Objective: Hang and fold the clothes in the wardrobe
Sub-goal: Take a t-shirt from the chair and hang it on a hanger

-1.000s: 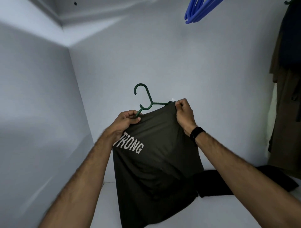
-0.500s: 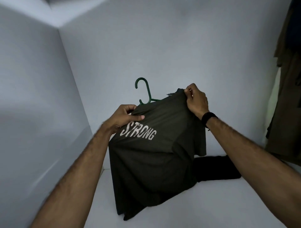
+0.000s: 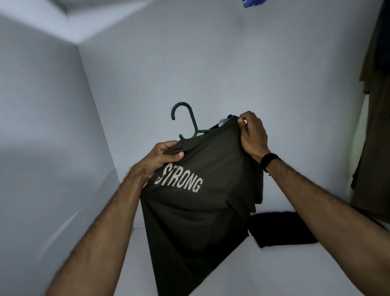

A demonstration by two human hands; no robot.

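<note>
A dark olive T-shirt [image 3: 200,211] with the white word STRONG hangs in mid-air in front of me, draped over a green plastic hanger [image 3: 186,120]. Only the hook and part of one hanger arm show; the rest is inside the shirt. My left hand [image 3: 162,157] pinches the shirt's left shoulder, thumb on top. At the right shoulder by the collar, my right hand [image 3: 252,135] grips the fabric; a black band sits on that wrist. The shirt's hem hangs down to the white wardrobe shelf [image 3: 274,270].
A folded black garment [image 3: 280,228] lies on the shelf to the right. Brown and dark clothes [image 3: 373,126] hang along the right edge. Blue hangers [image 3: 252,2] show at the top. White walls close in at the left and back.
The shirt has slid further over the hanger, uncovering the full word STRONG. My right hand rose and moved right along the shoulder. The view tipped back up a little.
</note>
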